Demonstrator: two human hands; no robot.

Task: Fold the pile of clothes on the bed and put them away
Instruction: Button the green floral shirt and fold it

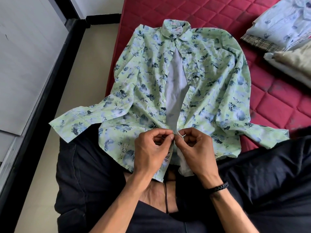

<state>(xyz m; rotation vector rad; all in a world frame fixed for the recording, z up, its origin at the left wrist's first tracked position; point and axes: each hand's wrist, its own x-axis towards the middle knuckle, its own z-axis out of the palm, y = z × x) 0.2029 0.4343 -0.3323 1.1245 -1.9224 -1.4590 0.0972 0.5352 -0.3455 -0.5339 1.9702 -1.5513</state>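
A green floral shirt [168, 88] lies face up on the red bed [252, 91], collar far, hem near, draped over the person's lap. Its front gapes open in the middle, with the left sleeve hanging past the bed's edge. Low on the front, the left hand [151, 147] pinches the left edge and the right hand [195, 147] pinches the right edge, fingertips nearly touching. A stack of clothes [284, 36] sits far right.

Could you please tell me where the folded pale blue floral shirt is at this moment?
In the head view the pale blue floral shirt lies at the upper right on the red mattress, atop a plaid garment, right of the green floral shirt.
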